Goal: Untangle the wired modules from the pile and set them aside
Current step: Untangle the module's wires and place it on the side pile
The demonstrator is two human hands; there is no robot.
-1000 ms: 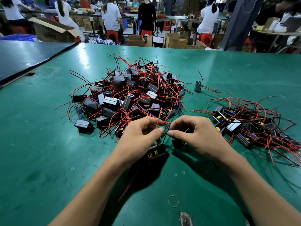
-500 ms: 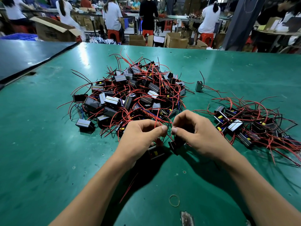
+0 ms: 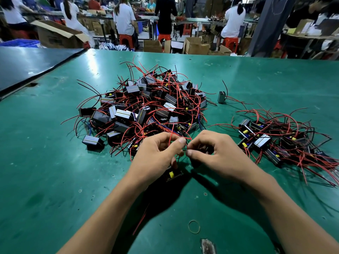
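Note:
A tangled pile (image 3: 146, 107) of small black modules with red and black wires lies in the middle of the green table (image 3: 45, 171). Just in front of the pile, my left hand (image 3: 156, 156) pinches red wires between thumb and fingers. My right hand (image 3: 216, 153) pinches the same wires, its fingertips nearly touching the left hand's. A black module with a yellow part (image 3: 173, 175) hangs under my left hand, close to the table. A smaller group of modules set aside (image 3: 278, 142) lies to the right.
One lone module (image 3: 221, 97) stands between the two groups. A rubber band (image 3: 194, 226) lies on the table near me. A dark board (image 3: 27, 65) borders the table at the left. People work at benches among cardboard boxes (image 3: 58, 36) beyond the far edge.
Both hands have risen slightly toward the pile while keeping their pinch on the wires. The module under the left hand has shifted and now hangs below the palm.

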